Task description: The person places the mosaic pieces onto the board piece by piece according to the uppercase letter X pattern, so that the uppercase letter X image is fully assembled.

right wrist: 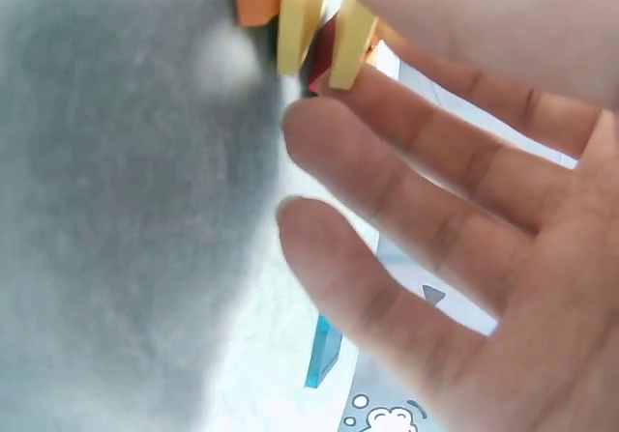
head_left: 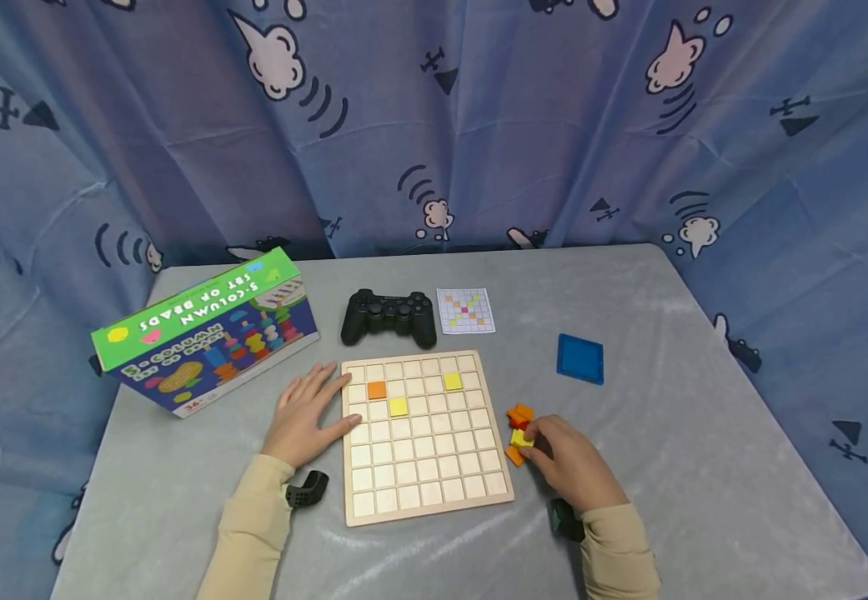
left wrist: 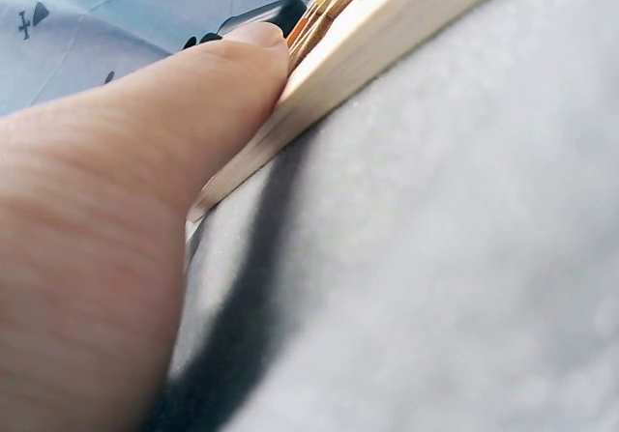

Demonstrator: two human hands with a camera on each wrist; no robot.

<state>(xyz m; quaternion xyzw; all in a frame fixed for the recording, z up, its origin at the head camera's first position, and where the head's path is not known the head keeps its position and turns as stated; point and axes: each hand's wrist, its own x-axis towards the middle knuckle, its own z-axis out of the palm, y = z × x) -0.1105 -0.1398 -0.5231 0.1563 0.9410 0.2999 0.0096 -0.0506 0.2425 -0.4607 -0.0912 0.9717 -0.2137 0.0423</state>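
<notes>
A wooden grid board (head_left: 408,472) lies on the table, with an orange tile (head_left: 377,390) and two yellow tiles set in its cells. My left hand (head_left: 306,421) rests at the board's left side, fingers extended and thumb touching the frame. To the right of the board is a small pile of orange tiles (head_left: 514,456), a red tile (head_left: 521,425) and yellow tiles. Over that pile, my right hand (head_left: 576,462) pinches a yellow tile (right wrist: 353,45) between thumb and fingers; another yellow tile (right wrist: 300,26) stands beside it in the right wrist view.
Behind the board are a black game controller (head_left: 388,318) and a printed pattern card (head_left: 466,311). A blue tray (head_left: 579,359) lies at the right, beyond the pile. The large bead-set box (head_left: 212,342) stands at the back left, near my left fingers. A patterned curtain (head_left: 434,125) hangs behind the table.
</notes>
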